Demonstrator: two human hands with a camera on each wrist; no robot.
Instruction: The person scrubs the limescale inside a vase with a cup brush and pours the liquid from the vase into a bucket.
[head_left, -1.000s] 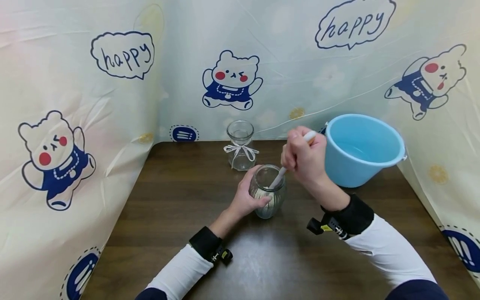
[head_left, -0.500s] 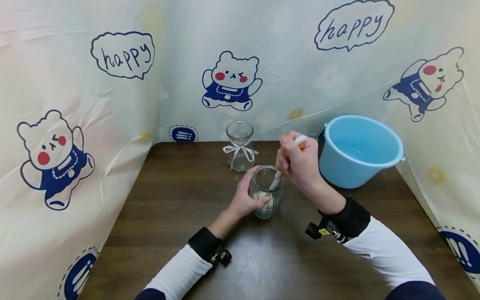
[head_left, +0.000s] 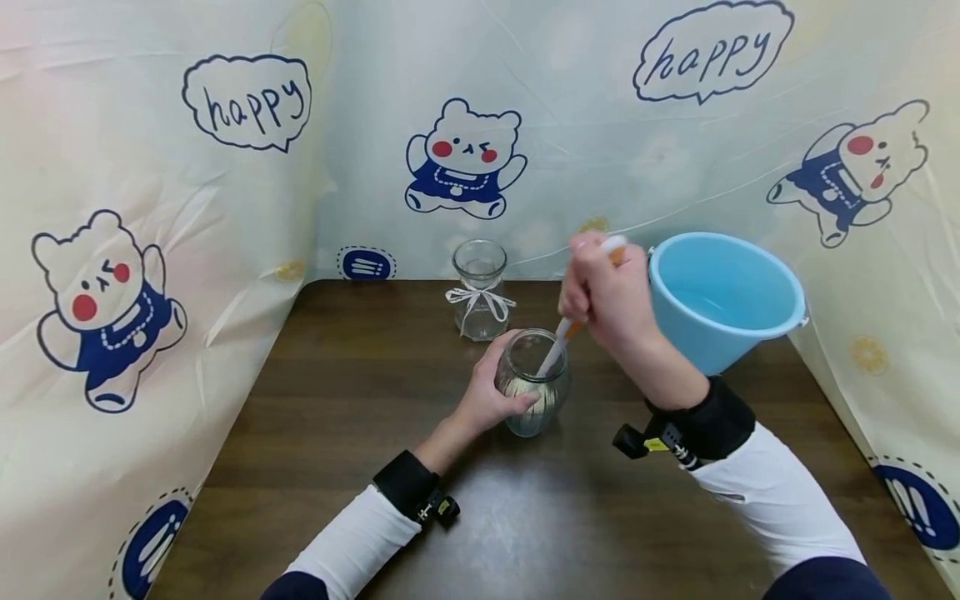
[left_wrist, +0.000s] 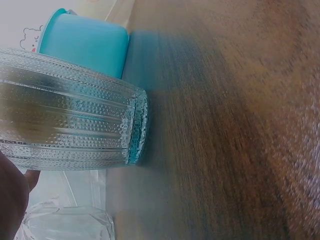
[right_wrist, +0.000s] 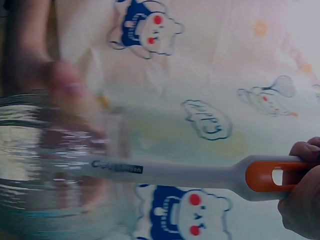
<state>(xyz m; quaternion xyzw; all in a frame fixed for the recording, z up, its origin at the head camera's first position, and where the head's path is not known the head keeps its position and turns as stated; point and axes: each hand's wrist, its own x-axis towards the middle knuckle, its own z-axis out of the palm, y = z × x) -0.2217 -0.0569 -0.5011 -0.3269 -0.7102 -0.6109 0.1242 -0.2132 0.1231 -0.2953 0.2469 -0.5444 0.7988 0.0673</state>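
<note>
My left hand point(head_left: 487, 398) grips a clear ribbed glass jar point(head_left: 551, 400) around its side, thumb across the front. In the left wrist view the dotted jar point(left_wrist: 95, 120) stands on the wooden table. My right hand point(head_left: 611, 292) holds a bottle brush point(head_left: 553, 354) by its white and orange handle point(right_wrist: 240, 175). The brush slants down through the jar's mouth. Its pale head shows only dimly through the glass. Behind the jar stands a glass vase point(head_left: 480, 287) with a white ribbon bow tied round its neck.
A light blue bucket point(head_left: 731, 333) stands at the back right, close to my right hand. Its inside looks partly filled with liquid. Printed cloth point(head_left: 360, 167) hangs behind and beside the dark wooden table point(head_left: 337, 358).
My right hand dips with the brush deeper into the jar, then rises again, showing more handle above the rim. The left hand and jar stay nearly in place.
</note>
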